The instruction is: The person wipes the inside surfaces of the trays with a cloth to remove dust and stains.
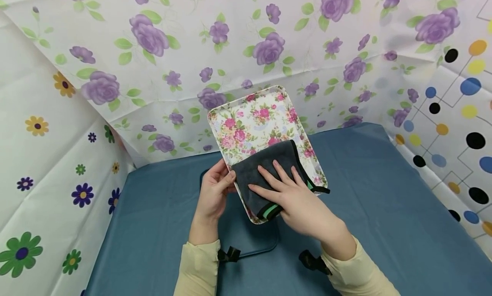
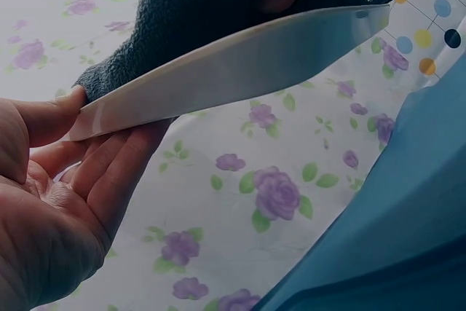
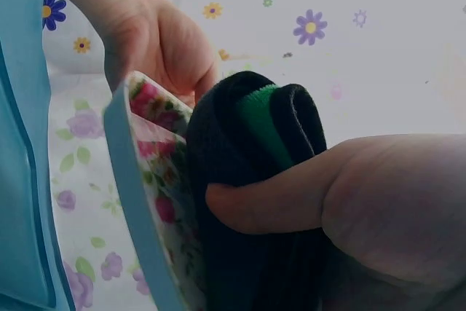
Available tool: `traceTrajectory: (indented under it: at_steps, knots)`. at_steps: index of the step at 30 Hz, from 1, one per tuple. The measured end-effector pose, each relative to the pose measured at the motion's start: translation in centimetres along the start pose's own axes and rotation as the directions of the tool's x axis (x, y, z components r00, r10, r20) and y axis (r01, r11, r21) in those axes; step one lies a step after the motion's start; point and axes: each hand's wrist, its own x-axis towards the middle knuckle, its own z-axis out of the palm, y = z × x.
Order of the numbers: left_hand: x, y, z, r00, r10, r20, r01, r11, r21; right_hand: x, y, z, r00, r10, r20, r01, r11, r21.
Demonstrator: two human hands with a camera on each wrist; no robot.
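Observation:
A rectangular floral tray (image 1: 265,116) is held up at a tilt over the table. My left hand (image 1: 213,191) grips its left edge, thumb on the upper side and fingers underneath, as the left wrist view shows of the tray's pale underside (image 2: 240,71). Across the tray's lower half lies a folded dark grey cloth (image 1: 278,153) with black edging and a green inner side. My right hand (image 1: 297,202) rests on this cloth with fingers spread and straight. In the right wrist view its thumb (image 3: 269,198) lies along the folded cloth (image 3: 218,143).
Below the tray, a blue rounded-corner item with a raised rim (image 1: 261,250) lies on the blue-covered table (image 1: 365,193); the hands and tray hide part of it. Behind the table hangs a purple-flowered sheet (image 1: 184,65). Patterned sheets also stand at the left (image 1: 54,159) and right (image 1: 453,125).

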Motion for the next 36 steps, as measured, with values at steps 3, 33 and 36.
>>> traceTrajectory:
  at_steps: [3, 33, 36]
  knots:
    - [0.1, -0.1, 0.0, 1.0, -0.003, 0.006, 0.003, 1.0, 0.008, -0.2, 0.3, -0.1, 1.0, 0.006, 0.012, -0.006, 1.0, 0.014]
    - [0.1, -0.2, -0.6, 1.0, -0.025, -0.014, 0.025, 0.999, 0.029, -0.7, 2.1, -1.2, 0.997, 0.071, -0.004, -0.071, 0.997, 0.016]
    - [0.2, -0.3, -0.7, 0.999, -0.038, -0.015, 0.039, 0.999, 0.032, -0.7, 2.0, -0.8, 0.998, 0.069, 0.003, -0.069, 0.998, -0.014]
